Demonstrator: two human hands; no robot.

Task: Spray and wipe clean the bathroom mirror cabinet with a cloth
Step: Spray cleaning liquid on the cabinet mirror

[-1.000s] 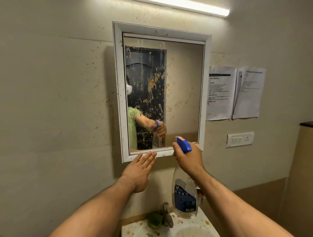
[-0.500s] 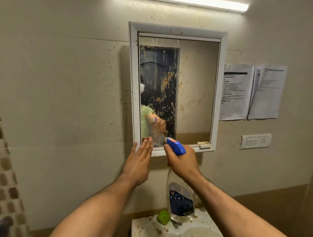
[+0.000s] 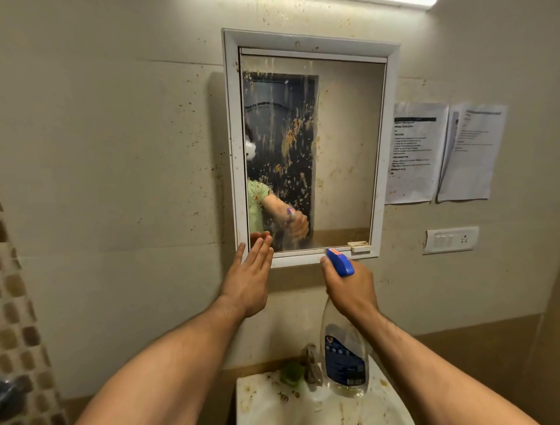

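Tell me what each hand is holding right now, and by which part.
The right hand grips the spray bottle at its neck, just below the blue trigger head. The left hand holds nothing, fingers straight by the mirror cabinet frame.

The beige wall [image 3: 106, 151] is flecked with brown specks. At the top right a strip light [image 3: 403, 2] glows along the frame's edge. Two printed sheets of paper hang side by side on the right, the left sheet [image 3: 415, 151] just beside the right sheet [image 3: 471, 151]; their text is too small to read. Below them sits a white switch plate [image 3: 451, 239]. Near the bottom a stained white sink [image 3: 263, 400] carries a tap [image 3: 310, 361] with a round green object [image 3: 291, 371] to its left. Brown mosaic tiles [image 3: 18, 318] line the far left edge.
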